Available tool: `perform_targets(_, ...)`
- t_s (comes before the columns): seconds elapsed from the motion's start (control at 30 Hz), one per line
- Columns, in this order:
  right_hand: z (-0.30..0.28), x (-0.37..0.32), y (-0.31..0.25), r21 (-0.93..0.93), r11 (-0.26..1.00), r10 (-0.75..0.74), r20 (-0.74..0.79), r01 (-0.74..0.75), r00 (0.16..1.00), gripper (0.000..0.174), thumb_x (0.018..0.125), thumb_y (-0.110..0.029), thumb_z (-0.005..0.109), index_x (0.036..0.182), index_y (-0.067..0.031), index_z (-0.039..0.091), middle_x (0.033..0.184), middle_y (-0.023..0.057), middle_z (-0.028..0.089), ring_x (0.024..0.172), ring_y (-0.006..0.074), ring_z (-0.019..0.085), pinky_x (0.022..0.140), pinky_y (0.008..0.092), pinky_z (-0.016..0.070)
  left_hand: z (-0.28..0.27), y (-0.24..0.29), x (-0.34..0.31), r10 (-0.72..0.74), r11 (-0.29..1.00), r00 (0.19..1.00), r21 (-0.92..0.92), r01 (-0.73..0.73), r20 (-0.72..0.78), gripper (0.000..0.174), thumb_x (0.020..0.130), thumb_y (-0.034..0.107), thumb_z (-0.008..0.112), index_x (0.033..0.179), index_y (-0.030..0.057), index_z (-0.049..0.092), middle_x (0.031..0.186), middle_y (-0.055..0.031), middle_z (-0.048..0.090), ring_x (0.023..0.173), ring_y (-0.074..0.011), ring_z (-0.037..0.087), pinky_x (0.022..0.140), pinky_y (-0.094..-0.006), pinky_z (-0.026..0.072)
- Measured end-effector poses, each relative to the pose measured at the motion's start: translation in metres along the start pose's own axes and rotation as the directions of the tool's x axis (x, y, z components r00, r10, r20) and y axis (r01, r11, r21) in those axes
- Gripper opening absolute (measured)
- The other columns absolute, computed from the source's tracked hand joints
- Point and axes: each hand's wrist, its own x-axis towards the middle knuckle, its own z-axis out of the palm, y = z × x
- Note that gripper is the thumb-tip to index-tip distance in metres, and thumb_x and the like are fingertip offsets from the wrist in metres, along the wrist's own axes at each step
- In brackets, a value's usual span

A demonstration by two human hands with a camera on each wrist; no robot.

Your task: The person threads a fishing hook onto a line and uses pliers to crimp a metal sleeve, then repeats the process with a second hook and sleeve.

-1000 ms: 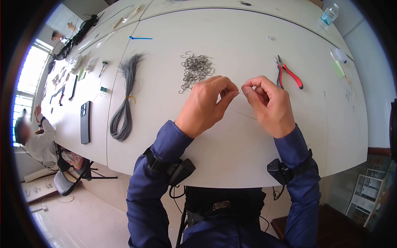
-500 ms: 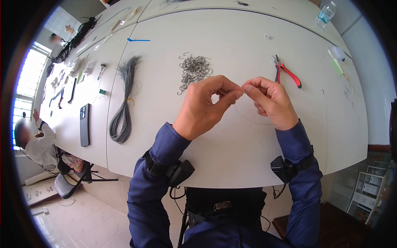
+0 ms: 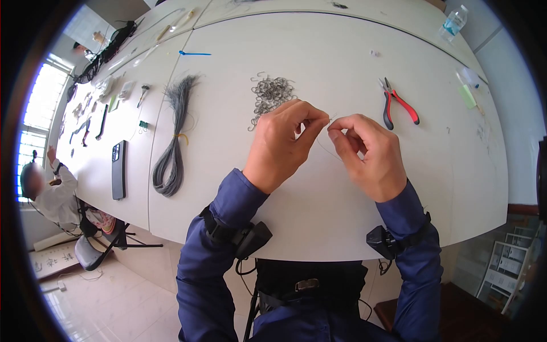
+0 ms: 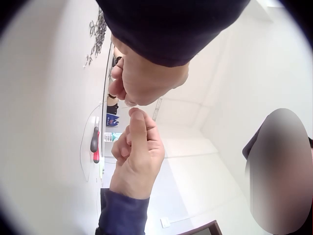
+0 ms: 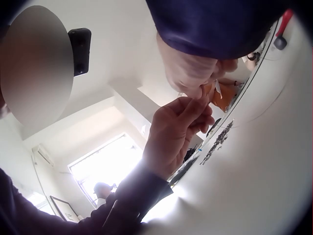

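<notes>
My left hand (image 3: 285,142) was drawn into a pinch, thumb and forefinger meeting at the tips, with a thin strand (image 3: 325,150) between them. The other fingers of that hand were curled in behind, leaving a small gap inside the bend of thumb and forefinger. My right hand (image 3: 373,157) faced it in much the same shape: thumb and forefinger tip to tip on the strand, the remaining fingers folded toward the palm. The two sets of fingertips were just beside each other, and a fine bit of the strand poked out past them. I couldn't tell whether anything else was caught in either pinch; it was too small to make out. From my fingers the strand bowed down in a loose curve toward my right hand.

Both hands were above the white table (image 3: 342,228), in front of me. Past my left knuckles lay a loose heap of small metal hooks (image 3: 272,94), partly hidden by that hand. Beyond my right hand were the pliers (image 3: 407,108), red and black in the handles, their jaws slightly parted. Off to my left lay a grey bundle of strands (image 3: 169,171), tied with a yellow band (image 3: 182,137), and farther left a dark phone (image 3: 118,171).
</notes>
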Motion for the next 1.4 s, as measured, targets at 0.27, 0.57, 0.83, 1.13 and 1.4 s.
perform_targets(0.27, -0.013, 0.004, 0.012, 0.25, 0.943, 0.203, 0.096, -0.221, 0.974, 0.013, 0.098, -0.014, 0.065, 0.096, -0.0008, 0.064, 0.071, 0.0006, 0.059, 0.059, 0.0059, 0.049, 0.056, 0.0221, 0.0405, 0.002, 0.003, -0.003, 0.05, 0.998, 0.985, 0.016, -0.053, 0.167, 0.008, 0.085, 0.002, 0.077, 0.087, 0.0008, 0.069, 0.08, -0.0066, 0.069, 0.067, -0.0157, 0.061, 0.062, -0.0288, 0.0502)
perform_targets(0.57, -0.023, 0.01, 0.027, 0.449, 0.715, 0.419, 0.34, -0.537, 0.842, 0.025, 0.098, -0.025, 0.068, 0.101, -0.0004, 0.071, 0.076, -0.0054, 0.061, 0.068, 0.0008, 0.049, 0.061, 0.019, 0.0397, 0.001, 0.01, -0.003, 0.105, 0.994, 0.986, -0.049, -0.1, 0.126, 0.008, 0.084, -0.001, 0.077, 0.087, 0.0013, 0.07, 0.084, -0.0061, 0.071, 0.069, -0.0145, 0.062, 0.064, -0.0278, 0.0507)
perform_targets(0.83, -0.004, 0.002, 0.016, 0.366, 0.839, 0.347, 0.21, -0.403, 0.914, 0.019, 0.096, -0.02, 0.07, 0.097, -0.0006, 0.069, 0.066, -0.0048, 0.055, 0.058, 0.0017, 0.042, 0.052, 0.0234, 0.0343, 0.0, 0.006, -0.001, -0.002, 0.998, 1.0, -0.061, 0.0, -0.024, 0.003, 0.088, -0.001, 0.073, 0.09, 0.0008, 0.071, 0.082, -0.0065, 0.071, 0.073, -0.0135, 0.065, 0.069, -0.0262, 0.0518)
perform_targets(1.13, -0.006, -0.001, 0.001, 0.036, 0.999, -0.003, -0.031, 0.004, 1.0, 0.007, 0.092, -0.007, 0.069, 0.095, -0.002, 0.064, 0.07, 0.0059, 0.059, 0.054, 0.0125, 0.051, 0.053, 0.0276, 0.0435, 0.0, 0.0, -0.001, 0.046, 0.997, 0.996, 0.055, -0.051, 0.075, 0.005, 0.086, 0.0, 0.075, 0.089, 0.0011, 0.07, 0.081, -0.0054, 0.069, 0.069, -0.0161, 0.062, 0.064, -0.0282, 0.0506)
perform_targets(1.4, -0.016, 0.004, 0.016, 0.351, 0.901, 0.22, 0.136, -0.255, 0.966, 0.014, 0.098, -0.015, 0.066, 0.096, -0.0005, 0.066, 0.072, -0.003, 0.059, 0.061, 0.0029, 0.048, 0.056, 0.0215, 0.0383, 0.003, 0.002, -0.003, 0.159, 0.987, 0.981, 0.014, -0.161, 0.109, 0.009, 0.084, 0.0, 0.077, 0.088, 0.0016, 0.07, 0.084, -0.0057, 0.07, 0.068, -0.0163, 0.062, 0.062, -0.0284, 0.0507)
